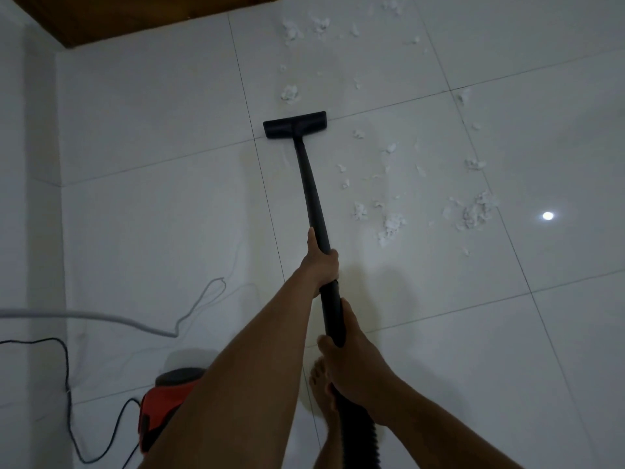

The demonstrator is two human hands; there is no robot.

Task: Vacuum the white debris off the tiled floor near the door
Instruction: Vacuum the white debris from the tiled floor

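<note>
The white tiled floor (439,333) extends to the wooden door (135,18) at far left, with the red vacuum body (162,407) at near left. The black wand (313,198) runs from the hands to its floor head (295,125), flat on the tiles; white debris (392,225) lies scattered right of and beyond it. The left hand (319,262) grips the wand midway, the right hand (358,363) its near end, apart.
</note>
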